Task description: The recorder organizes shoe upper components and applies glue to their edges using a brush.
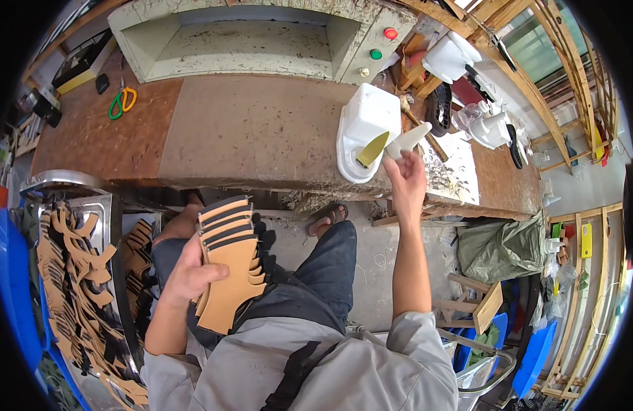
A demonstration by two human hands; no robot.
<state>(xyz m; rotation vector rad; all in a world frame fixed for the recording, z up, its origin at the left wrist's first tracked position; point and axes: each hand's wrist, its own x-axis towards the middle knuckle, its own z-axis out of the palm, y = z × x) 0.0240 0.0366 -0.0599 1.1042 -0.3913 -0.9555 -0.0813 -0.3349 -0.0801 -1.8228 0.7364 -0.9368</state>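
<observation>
In my left hand point(196, 270) is a fanned stack of tan cut pieces point(227, 274) with black edges, thumb on top and fingers beneath. They look like shoe upper parts, held above my lap. My right hand point(407, 179) reaches to the front of the workbench, its fingers closed at the lower end of a white cone-shaped plastic piece point(409, 139). Just left of it stands a white plastic container point(372, 113) with an open, rounded front. A yellowish flat blade or brush point(373, 151) leans in that opening.
On the bench point(227, 130) lie green-and-orange scissors point(122, 101). A worn metal cabinet point(244, 48) with red and green buttons stands behind. Many more tan pieces point(76, 274) hang over a metal rack at left. A green bag point(501, 246) and wooden stool point(477, 305) are at right.
</observation>
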